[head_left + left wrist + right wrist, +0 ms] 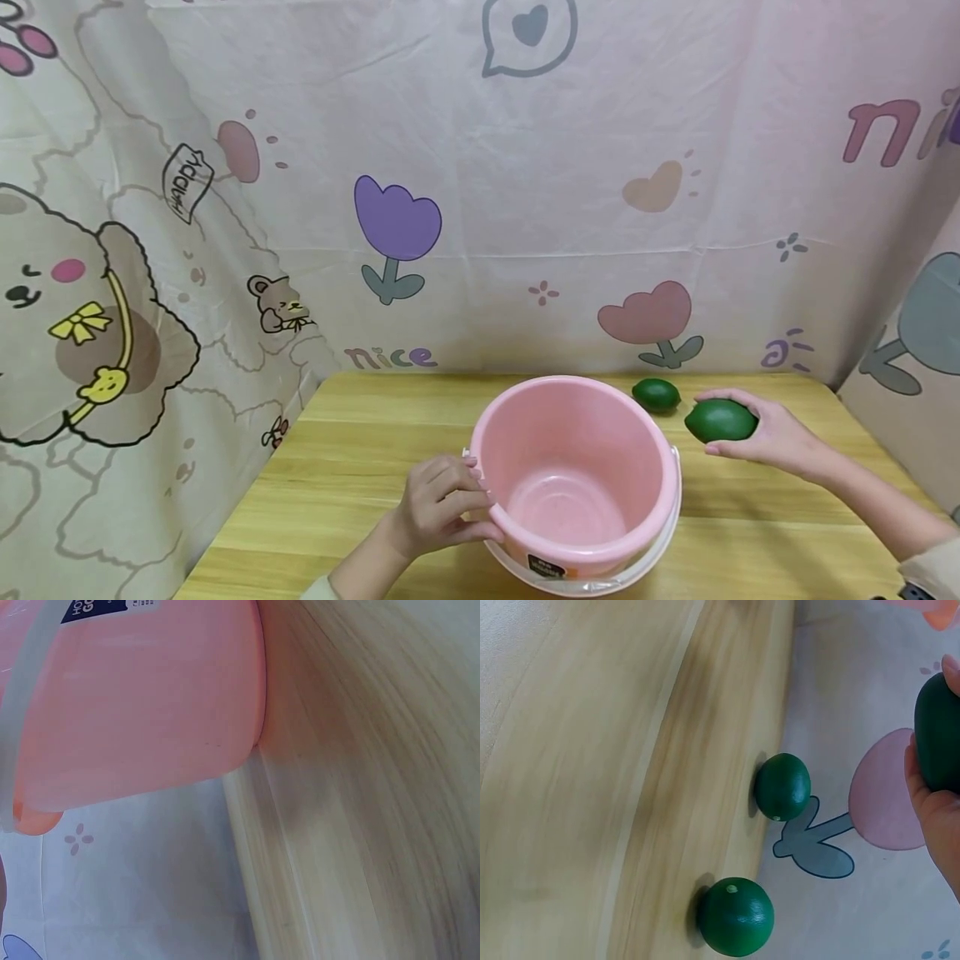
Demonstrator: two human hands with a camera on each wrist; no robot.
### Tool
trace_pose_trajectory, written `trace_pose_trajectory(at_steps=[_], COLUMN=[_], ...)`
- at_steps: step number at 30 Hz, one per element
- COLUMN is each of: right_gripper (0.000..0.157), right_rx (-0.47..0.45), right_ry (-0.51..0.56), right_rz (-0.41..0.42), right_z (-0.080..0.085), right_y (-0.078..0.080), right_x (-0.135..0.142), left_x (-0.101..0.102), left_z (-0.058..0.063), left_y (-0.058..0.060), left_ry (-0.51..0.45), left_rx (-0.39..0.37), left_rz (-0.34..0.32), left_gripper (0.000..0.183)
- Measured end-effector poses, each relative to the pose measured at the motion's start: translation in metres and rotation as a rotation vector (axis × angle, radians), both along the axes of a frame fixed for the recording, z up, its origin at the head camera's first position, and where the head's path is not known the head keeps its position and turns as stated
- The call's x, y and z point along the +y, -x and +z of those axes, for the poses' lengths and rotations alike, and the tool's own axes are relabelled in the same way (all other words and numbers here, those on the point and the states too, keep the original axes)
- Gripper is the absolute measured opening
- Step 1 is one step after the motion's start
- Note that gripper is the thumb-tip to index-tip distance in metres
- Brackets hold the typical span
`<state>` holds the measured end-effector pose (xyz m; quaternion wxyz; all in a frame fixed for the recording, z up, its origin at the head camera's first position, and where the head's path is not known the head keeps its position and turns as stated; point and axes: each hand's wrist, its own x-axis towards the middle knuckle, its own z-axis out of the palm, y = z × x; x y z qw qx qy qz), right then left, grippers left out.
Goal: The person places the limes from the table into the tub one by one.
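My left hand (pixel 444 507) curled its fingers over the thick rim of a smooth pink plastic bucket (pixel 577 425), its white handle (pixel 660 550) lowered. Right of it, my right hand (pixel 780 442) gripped a glossy, oval green lime (pixel 722 420), thumb and fingers parted by its width. A second lime (pixel 782 787) and third lime (pixel 735 917) sat on the wood-grained table (pixel 375 433).

Cannot read the small bucket label (pixel 546 567) in head view; cannot see 1 held fruit (pixel 939 739) whole at right wrist view's edge.
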<state>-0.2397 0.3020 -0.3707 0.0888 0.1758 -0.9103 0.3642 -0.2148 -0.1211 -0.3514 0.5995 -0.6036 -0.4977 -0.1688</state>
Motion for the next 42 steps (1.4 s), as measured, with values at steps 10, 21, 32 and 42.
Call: trace_pose_trajectory(at_steps=[10, 21, 32, 42], right_gripper=[0.059, 0.059, 0.058, 0.059], right_rx=[0.018, 0.066, 0.089, 0.114], right_ry=[0.008, 0.015, 0.008, 0.007], right_rz=[0.027, 0.060, 0.060, 0.093], right_z=[0.006, 0.017, 0.022, 0.027], right_y=[-0.004, -0.007, -0.014, -0.019], right_x=[-0.002, -0.006, -0.010, -0.014], left_x=[0.000, -0.002, 0.000, 0.000], left_z=[0.000, -0.001, -0.001, -0.002], left_y=[-0.001, -0.001, 0.000, 0.003], left_ry=[-0.003, -0.005, 0.001, 0.009], left_rx=[-0.007, -0.012, -0.013, -0.021], left_rz=[-0.006, 0.000, 0.000, 0.005], left_gripper=[0.037, 0.038, 0.038, 0.038])
